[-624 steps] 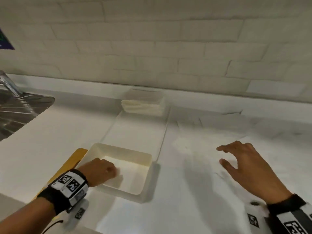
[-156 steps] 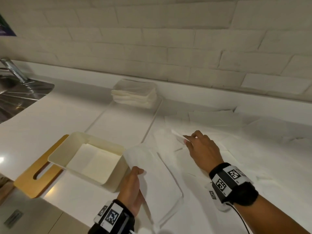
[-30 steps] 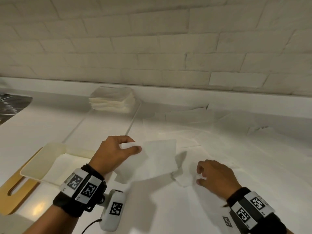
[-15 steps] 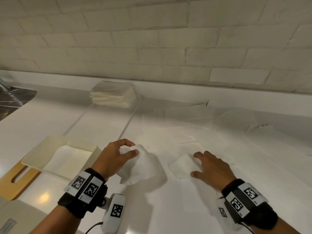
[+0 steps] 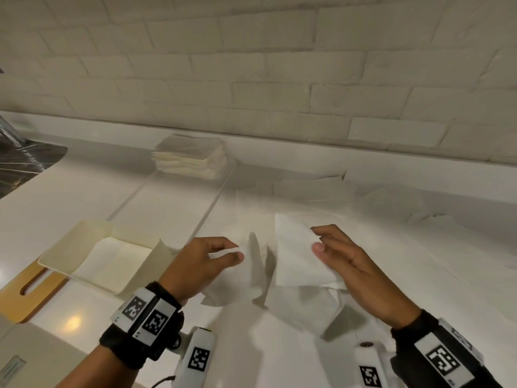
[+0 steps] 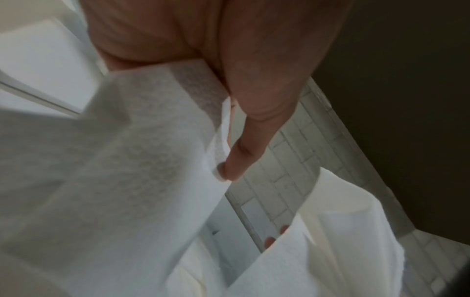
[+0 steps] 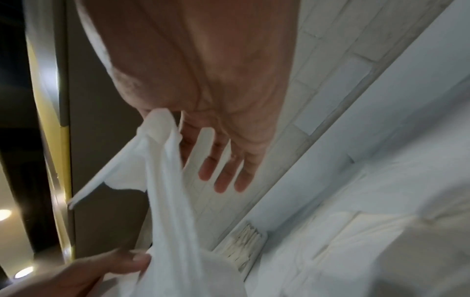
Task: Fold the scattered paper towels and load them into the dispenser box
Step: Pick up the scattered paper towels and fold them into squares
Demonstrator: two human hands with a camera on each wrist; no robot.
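Now that you've lifted the paper towel (image 5: 293,259) off the counter (image 5: 84,191), left hand (image 5: 200,266) and right hand (image 5: 354,268) each pinching an edge, you're mid-fold, with the dispenser box (image 5: 84,239) waiting just left.

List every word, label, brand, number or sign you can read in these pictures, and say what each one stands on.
No readable text anywhere.
The wristbands on the left hand and right hand and the white camera mounts carry only black-and-white square code markers, no letters or numbers.
The dispenser box, paper towel and towel stack show no print.
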